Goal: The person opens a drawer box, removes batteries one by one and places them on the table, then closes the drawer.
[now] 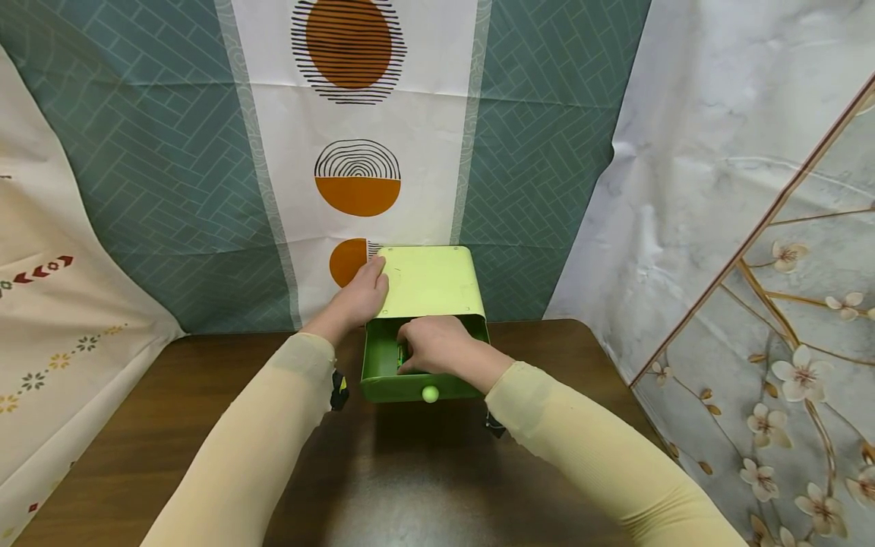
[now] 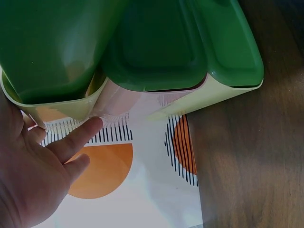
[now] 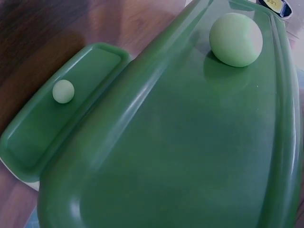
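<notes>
A small drawer cabinet with a pale yellow-green top (image 1: pixel 434 279) stands at the far side of the table. Its upper green drawer (image 1: pixel 393 390) is pulled out, showing a round light green knob (image 1: pixel 430 394). My left hand (image 1: pixel 362 295) touches the cabinet's left side, fingers fairly straight. Inside the drawer, my right hand (image 1: pixel 440 346) has its thumb and fingers curled about a small green-and-black thing (image 1: pixel 402 354), mostly hidden. Below the pulled-out drawer, closed green drawer fronts (image 2: pixel 232 42) show in the left wrist view; one has a knob (image 3: pixel 63 91) in the right wrist view.
The dark wooden table (image 1: pixel 403 486) extends in front of the cabinet. Behind it hangs a patterned cloth (image 1: pixel 431 182), close to the cabinet's back. A floral cloth (image 1: pixel 738 327) hangs on the right and a cream one (image 1: pixel 61 327) on the left.
</notes>
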Demonstrator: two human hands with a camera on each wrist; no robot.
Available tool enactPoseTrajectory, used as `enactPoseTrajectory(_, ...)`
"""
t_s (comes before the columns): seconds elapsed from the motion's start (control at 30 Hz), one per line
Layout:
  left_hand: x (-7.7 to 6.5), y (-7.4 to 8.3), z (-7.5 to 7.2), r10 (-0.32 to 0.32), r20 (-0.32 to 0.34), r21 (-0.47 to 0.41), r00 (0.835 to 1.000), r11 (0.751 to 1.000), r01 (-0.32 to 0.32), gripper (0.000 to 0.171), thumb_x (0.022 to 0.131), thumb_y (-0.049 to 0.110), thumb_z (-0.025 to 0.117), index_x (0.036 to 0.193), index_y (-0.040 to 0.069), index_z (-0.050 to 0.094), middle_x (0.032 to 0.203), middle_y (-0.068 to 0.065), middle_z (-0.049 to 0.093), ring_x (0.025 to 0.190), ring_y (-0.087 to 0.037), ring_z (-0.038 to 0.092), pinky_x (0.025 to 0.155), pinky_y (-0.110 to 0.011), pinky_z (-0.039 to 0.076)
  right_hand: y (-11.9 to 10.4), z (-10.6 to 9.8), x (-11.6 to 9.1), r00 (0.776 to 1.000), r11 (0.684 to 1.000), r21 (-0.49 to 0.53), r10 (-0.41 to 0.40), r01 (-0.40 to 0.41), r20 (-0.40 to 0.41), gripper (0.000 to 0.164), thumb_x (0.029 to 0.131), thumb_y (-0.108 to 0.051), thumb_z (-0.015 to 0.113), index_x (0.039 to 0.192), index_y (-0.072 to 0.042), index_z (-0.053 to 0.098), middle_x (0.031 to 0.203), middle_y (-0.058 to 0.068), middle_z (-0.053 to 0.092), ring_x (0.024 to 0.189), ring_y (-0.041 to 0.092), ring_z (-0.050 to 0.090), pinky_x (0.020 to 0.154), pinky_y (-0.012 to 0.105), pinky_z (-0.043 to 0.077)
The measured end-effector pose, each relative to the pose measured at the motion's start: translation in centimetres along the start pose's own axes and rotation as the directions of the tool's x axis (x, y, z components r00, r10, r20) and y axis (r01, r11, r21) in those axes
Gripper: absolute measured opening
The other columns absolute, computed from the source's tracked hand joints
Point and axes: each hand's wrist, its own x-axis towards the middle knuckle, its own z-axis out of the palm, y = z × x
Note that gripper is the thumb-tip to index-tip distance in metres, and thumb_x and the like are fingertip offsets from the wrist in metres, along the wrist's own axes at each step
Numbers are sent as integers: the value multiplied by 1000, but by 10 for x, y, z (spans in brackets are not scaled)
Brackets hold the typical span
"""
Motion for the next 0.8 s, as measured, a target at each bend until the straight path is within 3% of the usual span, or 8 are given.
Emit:
enactPoseTrajectory(0.43, 0, 2, 0, -12, -1, 5, 1000, 1000, 12, 65, 121, 34, 18, 177, 3, 10, 185, -16, 3, 171, -31, 1, 135, -53, 8, 6, -3, -5, 1000, 998, 63, 1, -1, -8, 27, 92, -43, 91, 93, -23, 73, 74, -12, 65, 71, 11, 62, 68, 36, 52)
enactPoseTrajectory(0.7, 0, 3, 1, -15, -2, 12, 1000, 1000, 15, 65, 121, 35, 19, 178, 3, 9, 185, -16, 3, 171, -30, 1, 135, -53, 8, 12, -9, -13, 1000, 995, 100, 28, -28, 0, 36, 94, -43, 91, 119, -20, 79, 80, -15, 66, 78, 7, 64, 74, 35, 55)
enactPoseTrajectory(0.8, 0, 2, 1, -14, -4, 15, 1000, 1000, 14, 65, 121, 34, 19, 177, 3, 10, 185, -17, 4, 170, -31, 1, 135, -52, 8, 14, -10, -16, 999, 994, 101, 33, -33, -1, 39, 94, -44, 90, 123, -19, 79, 80, -15, 66, 78, 8, 64, 75, 35, 54)
